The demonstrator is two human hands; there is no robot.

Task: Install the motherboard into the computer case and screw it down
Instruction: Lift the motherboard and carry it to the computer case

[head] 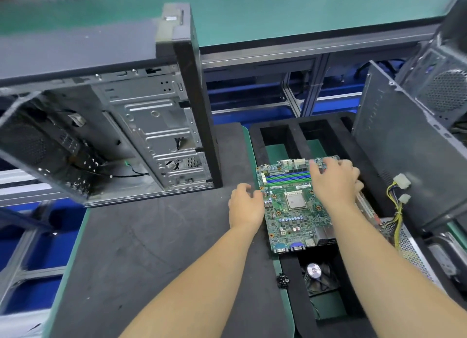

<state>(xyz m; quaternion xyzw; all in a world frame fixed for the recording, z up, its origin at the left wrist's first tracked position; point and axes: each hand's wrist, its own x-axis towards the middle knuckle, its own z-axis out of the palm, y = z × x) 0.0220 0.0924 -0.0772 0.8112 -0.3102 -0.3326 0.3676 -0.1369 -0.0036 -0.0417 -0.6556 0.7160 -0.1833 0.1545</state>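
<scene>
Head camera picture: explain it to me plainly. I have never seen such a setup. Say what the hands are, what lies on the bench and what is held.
One picture, taken by a camera worn on a person's head, looking forward and down. No robot here: the two bare arms are the person's own.

Both hands are at a green printed circuit motherboard, which lies over a black foam tray with slots. The left hand grips its left edge; the right hand reaches over its far right side, fingers curled at the edge.

To the left, on the dark grey bench mat, stands an open grey metal computer case, the board's destination. At the right a dark metal side panel leans, with yellow and black wires with white plugs beside it. A black fan sits in a tray slot nearer the person.
</scene>
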